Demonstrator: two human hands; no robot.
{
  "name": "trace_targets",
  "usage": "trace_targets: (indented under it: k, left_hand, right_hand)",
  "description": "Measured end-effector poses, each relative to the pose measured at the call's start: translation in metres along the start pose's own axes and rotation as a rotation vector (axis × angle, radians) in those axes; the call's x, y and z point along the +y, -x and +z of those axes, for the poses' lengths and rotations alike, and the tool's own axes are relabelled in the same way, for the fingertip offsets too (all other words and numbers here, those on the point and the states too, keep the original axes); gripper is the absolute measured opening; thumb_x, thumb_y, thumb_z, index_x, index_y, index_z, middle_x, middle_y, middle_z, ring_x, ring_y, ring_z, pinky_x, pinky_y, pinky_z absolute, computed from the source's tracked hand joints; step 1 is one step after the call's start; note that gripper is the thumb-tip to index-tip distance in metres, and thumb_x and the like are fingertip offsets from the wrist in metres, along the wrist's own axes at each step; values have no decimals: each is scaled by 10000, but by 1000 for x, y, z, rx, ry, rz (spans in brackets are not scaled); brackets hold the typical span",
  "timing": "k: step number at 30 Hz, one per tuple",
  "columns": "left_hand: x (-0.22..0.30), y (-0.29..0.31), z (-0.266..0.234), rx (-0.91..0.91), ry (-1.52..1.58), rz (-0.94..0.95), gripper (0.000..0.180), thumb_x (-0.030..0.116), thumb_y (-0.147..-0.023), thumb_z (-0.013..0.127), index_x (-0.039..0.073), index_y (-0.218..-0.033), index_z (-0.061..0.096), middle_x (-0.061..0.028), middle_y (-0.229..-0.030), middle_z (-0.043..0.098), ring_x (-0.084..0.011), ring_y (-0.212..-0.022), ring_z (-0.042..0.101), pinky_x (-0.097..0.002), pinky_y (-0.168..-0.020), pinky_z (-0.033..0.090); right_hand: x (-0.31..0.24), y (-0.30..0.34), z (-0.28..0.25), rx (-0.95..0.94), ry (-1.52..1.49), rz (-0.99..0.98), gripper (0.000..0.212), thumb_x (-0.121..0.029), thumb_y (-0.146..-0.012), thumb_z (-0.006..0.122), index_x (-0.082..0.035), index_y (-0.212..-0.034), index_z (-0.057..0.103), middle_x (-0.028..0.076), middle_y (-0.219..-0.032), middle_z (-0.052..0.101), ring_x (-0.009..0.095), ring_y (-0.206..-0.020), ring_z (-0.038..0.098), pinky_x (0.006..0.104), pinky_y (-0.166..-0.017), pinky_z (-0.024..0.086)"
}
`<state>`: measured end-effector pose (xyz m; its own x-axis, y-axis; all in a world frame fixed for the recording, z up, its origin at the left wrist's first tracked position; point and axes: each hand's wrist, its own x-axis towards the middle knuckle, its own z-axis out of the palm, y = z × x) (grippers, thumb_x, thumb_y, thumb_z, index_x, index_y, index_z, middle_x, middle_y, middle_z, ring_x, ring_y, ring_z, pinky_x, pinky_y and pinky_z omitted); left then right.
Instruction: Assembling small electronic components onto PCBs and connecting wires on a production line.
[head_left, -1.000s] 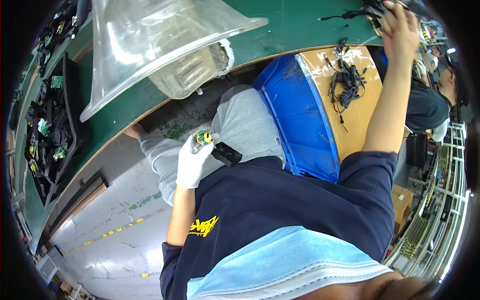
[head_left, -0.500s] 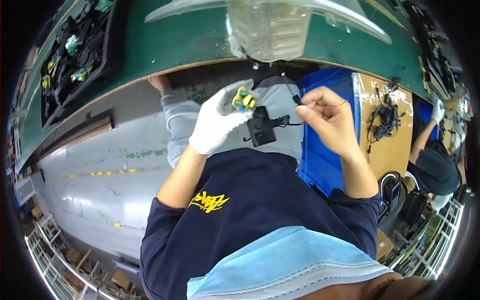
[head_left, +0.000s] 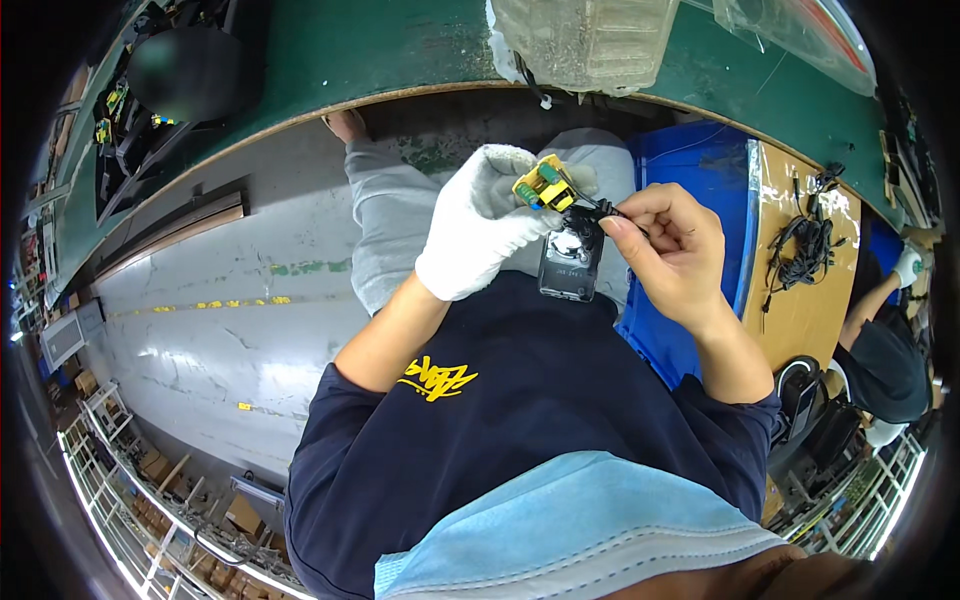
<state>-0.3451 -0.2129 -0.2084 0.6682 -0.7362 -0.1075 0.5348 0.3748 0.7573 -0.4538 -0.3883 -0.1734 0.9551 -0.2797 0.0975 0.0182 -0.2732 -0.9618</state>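
1. Circuit board (head_left: 545,184): located above the person's lap, clamped in the gloved left hand (head_left: 482,222); yellow and green components face outward.
2. Right hand (head_left: 668,240): bare, thumb and index finger pinched on a black cable (head_left: 604,210) just beside the board. The two hands are near each other, not joined.
3. Black case (head_left: 568,262): lies in the lap below the board, one glossy face showing. Its upper end is hidden by the glove and cable loops; whether it is open cannot be determined.
4. Cable end: hard to make out among dark strands; contact with the board cannot be confirmed. The left fingertips are partly covered by the board.
5. Translucent container (head_left: 585,45): stands on the green bench (head_left: 400,55), cut off by the upper edge. A dark round shape (head_left: 185,72) at upper left is too blurred to identify.
6. Change from 0.5 s earlier: the right hand has closed in on the board. The cable end, previously raised clear, is now beside the board. The board is turned to a different angle, and more of the container is out of frame.
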Motion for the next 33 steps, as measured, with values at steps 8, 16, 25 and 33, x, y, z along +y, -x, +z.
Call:
trace_targets:
  k: [8,16,25,33]
  left_hand:
    - [-1,3,0,-1,-66,-2,426,-71,-742,704,32,-1078,462,-232,-1178,594,-258,-1065,603,-371,-892,519]
    - [-2,2,-3,-38,-19,31,429,-119,-721,694,23,-1066,481,-221,-1168,600,-250,-1086,596,-373,-932,496]
    - [-7,6,-11,10,-126,40,430,-124,-720,695,13,-1077,497,-183,-1175,582,-235,-1076,591,-370,-921,506]
    - [-11,-1,-15,-84,-162,144,447,-129,-698,711,27,-1059,499,-155,-1150,547,-215,-1054,579,-354,-897,513]
  right_hand:
    - [-5,0,-1,-9,-22,51,133,-31,-820,714,7,-832,587,-31,-623,524,-12,-527,354,179,-450,246]
    - [-12,-2,-2,-74,-219,220,128,-62,-865,682,-13,-850,565,-38,-705,560,-22,-585,419,158,-502,302]
    - [-5,-6,-2,-102,-442,355,105,-87,-897,648,-32,-866,564,-46,-712,567,-20,-603,446,158,-519,318]
    - [3,3,8,52,-136,201,133,-84,-845,702,-29,-835,581,-43,-644,551,-10,-522,387,184,-458,279]
